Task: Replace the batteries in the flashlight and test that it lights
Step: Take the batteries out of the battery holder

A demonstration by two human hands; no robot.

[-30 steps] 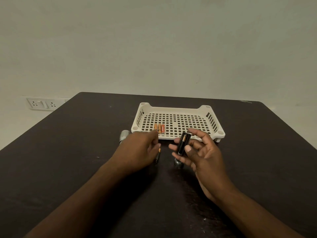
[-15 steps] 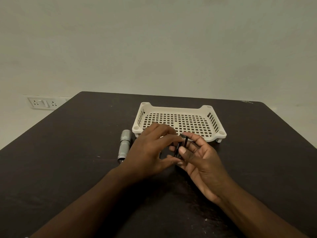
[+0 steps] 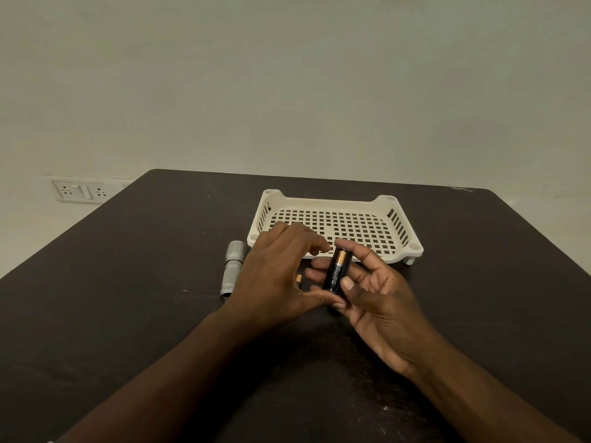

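right grip (image 3: 367, 292) pinching battery holder (image 3: 338, 272), left grip (image 3: 275, 276) relaxed beside it, holding nothing, flashlight body (image 3: 232, 270) on table (image 3: 128, 298)

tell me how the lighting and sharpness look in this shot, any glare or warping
Head view: dim, flat light, no glare, only soft shadows under the forearms on the dark table. The battery holder in the right hand is sharp enough to show its copper-topped cell, though the print is unreadable. The left hand is slightly soft. Wide-angle warping splays the table edges; the flashlight body is clear.
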